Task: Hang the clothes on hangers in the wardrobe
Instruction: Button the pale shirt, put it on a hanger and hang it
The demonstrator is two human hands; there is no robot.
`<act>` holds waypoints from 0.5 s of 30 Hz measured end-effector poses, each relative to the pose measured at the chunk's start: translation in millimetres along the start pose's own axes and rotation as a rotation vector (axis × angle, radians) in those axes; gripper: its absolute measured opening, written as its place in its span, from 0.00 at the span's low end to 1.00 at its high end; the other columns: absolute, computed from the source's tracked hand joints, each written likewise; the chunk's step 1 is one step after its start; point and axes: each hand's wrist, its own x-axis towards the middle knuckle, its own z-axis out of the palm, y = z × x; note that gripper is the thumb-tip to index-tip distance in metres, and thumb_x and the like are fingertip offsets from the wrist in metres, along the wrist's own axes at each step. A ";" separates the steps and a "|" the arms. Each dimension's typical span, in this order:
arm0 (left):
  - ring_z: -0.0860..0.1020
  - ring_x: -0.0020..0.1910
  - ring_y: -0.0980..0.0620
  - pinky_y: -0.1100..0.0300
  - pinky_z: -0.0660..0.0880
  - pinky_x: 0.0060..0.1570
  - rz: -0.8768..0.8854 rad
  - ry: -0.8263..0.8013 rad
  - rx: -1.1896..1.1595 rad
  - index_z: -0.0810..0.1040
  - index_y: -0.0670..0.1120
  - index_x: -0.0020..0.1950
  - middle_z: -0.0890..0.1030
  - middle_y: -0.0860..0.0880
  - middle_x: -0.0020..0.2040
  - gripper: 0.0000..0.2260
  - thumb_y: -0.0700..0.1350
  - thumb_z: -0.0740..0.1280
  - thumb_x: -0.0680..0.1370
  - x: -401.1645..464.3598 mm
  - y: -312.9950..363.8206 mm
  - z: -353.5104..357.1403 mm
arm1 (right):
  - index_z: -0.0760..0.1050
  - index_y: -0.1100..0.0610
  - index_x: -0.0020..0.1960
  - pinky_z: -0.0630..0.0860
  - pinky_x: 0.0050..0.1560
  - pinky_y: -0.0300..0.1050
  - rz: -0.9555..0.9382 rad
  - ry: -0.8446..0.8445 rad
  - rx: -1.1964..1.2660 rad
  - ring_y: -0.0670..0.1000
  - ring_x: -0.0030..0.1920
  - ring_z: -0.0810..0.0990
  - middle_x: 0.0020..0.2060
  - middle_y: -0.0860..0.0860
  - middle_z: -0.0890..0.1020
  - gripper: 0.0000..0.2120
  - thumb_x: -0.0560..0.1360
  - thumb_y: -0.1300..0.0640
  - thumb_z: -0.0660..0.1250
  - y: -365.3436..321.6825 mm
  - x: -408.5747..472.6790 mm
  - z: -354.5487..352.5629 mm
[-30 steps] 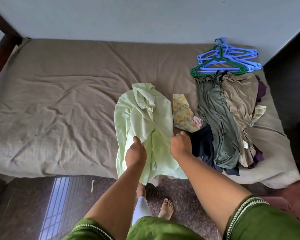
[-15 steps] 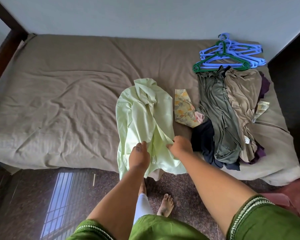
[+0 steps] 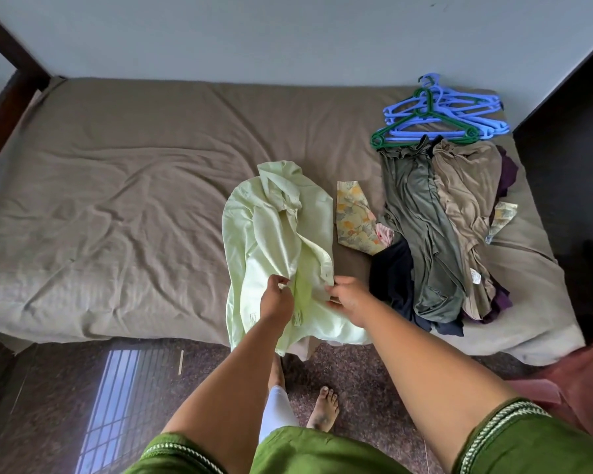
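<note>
- The wardrobe is out of frame; a dark edge at the upper right cannot be identified. The pile of clothes (image 3: 439, 234) at centre right overlaps, so lower garments are mostly hidden.
- The pale green garment (image 3: 278, 241) lies at centre frame on the bed (image 3: 117, 186), its lower end hanging over the mattress edge.
- The left hand (image 3: 276, 299) pinches a fold of it; the right hand (image 3: 348, 299) pinches its edge beside that.
- It is crumpled and light, with a collar-like fold on top.
- Blue and green hangers (image 3: 439, 114) lie at the upper right.
</note>
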 end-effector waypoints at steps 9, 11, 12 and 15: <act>0.69 0.59 0.42 0.52 0.69 0.58 0.043 0.063 0.108 0.74 0.45 0.58 0.66 0.46 0.60 0.16 0.36 0.53 0.76 -1.2 17.7 -5.4 | 0.74 0.55 0.63 0.76 0.59 0.54 -0.217 0.177 -0.453 0.54 0.56 0.78 0.56 0.52 0.78 0.20 0.77 0.43 0.65 -15.7 -8.1 0.4; 0.65 0.63 0.44 0.51 0.64 0.59 0.006 0.068 0.216 0.75 0.49 0.59 0.68 0.49 0.62 0.16 0.37 0.54 0.76 -2.0 22.6 -6.8 | 0.75 0.53 0.63 0.75 0.60 0.49 -0.255 0.200 -0.523 0.55 0.57 0.78 0.59 0.52 0.79 0.18 0.77 0.46 0.66 -18.8 -7.5 0.9; 0.64 0.63 0.44 0.50 0.62 0.58 -0.007 0.054 0.246 0.75 0.50 0.59 0.70 0.50 0.63 0.16 0.38 0.54 0.77 -2.8 24.4 -7.5 | 0.76 0.53 0.63 0.74 0.60 0.46 -0.257 0.218 -0.535 0.55 0.57 0.78 0.58 0.52 0.80 0.17 0.77 0.48 0.66 -20.6 -9.3 2.2; 0.65 0.62 0.45 0.49 0.59 0.57 -0.030 -0.007 0.203 0.74 0.50 0.56 0.74 0.50 0.60 0.11 0.43 0.56 0.77 -2.2 26.0 -8.0 | 0.80 0.58 0.54 0.75 0.54 0.46 -0.283 0.250 -0.558 0.55 0.52 0.80 0.49 0.53 0.83 0.14 0.75 0.49 0.69 -23.0 -15.5 8.5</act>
